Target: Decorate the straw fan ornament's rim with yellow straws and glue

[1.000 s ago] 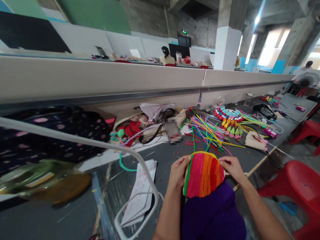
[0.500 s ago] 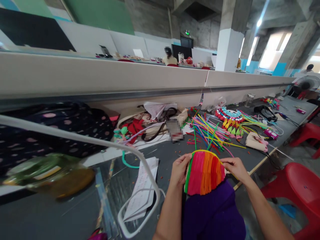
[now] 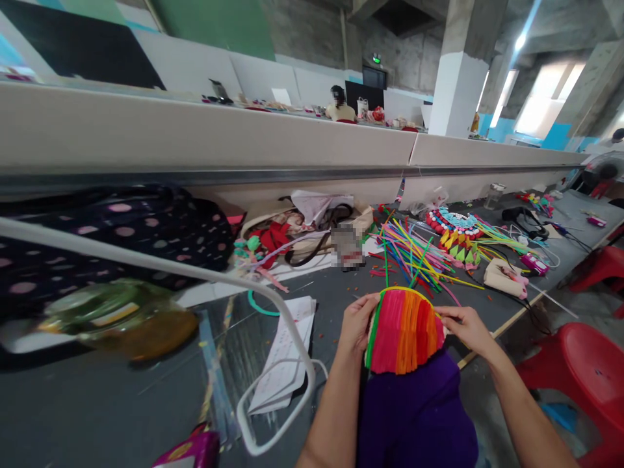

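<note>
Fuzzy pipe-cleaner strips in green, pink, orange and red formed a dome-shaped panel (image 3: 403, 330), which was held upright above the near edge of the grey desk (image 3: 331, 296), over a purple-clothed lap (image 3: 414, 416). The left hand (image 3: 357, 323) gripped the panel's left edge, its grip closed on the green border with the fingers curled around it. The right hand (image 3: 467, 326) pinched the upper right edge, its grip narrow and closed on the red strips.

Beyond the panel, a loose pile of straight multicoloured pipe cleaners (image 3: 414, 250) lay on the desk. Further right sat a finished round piece with red and turquoise pompoms (image 3: 453, 224). A stack of white printed paper sheets (image 3: 287, 354) lay left of the left hand, partly under a white bent tube frame (image 3: 273, 305). A dark bag with pink dots (image 3: 121, 237) rested at far left. A red plastic chair (image 3: 580, 361) stood right of the desk.
</note>
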Demonstrator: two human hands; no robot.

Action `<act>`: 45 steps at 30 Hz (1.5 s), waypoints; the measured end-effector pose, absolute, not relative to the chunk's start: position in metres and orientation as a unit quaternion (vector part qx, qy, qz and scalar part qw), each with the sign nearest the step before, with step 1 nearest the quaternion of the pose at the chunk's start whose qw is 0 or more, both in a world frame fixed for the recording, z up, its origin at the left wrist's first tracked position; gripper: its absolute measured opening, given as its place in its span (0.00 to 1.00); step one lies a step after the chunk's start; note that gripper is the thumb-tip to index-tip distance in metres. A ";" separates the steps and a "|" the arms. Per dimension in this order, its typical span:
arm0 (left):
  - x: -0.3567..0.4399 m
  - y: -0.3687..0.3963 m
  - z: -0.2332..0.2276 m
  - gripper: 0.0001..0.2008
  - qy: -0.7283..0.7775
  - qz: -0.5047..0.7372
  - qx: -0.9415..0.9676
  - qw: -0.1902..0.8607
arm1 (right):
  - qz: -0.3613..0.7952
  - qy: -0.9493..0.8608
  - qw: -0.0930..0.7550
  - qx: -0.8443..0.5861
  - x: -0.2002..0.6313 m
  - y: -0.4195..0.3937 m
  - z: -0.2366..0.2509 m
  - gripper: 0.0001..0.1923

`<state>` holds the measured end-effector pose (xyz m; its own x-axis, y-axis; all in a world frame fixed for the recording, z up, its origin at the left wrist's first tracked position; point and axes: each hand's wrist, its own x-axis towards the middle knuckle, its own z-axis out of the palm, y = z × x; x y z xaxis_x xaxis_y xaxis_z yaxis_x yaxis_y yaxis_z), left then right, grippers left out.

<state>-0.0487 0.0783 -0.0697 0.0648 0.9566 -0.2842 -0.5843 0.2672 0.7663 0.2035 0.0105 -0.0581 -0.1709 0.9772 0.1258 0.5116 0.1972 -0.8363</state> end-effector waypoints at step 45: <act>-0.043 0.081 -0.077 0.13 0.381 0.553 0.210 0.710 | 0.407 -0.649 0.358 -0.535 0.205 0.005 -0.056 0.18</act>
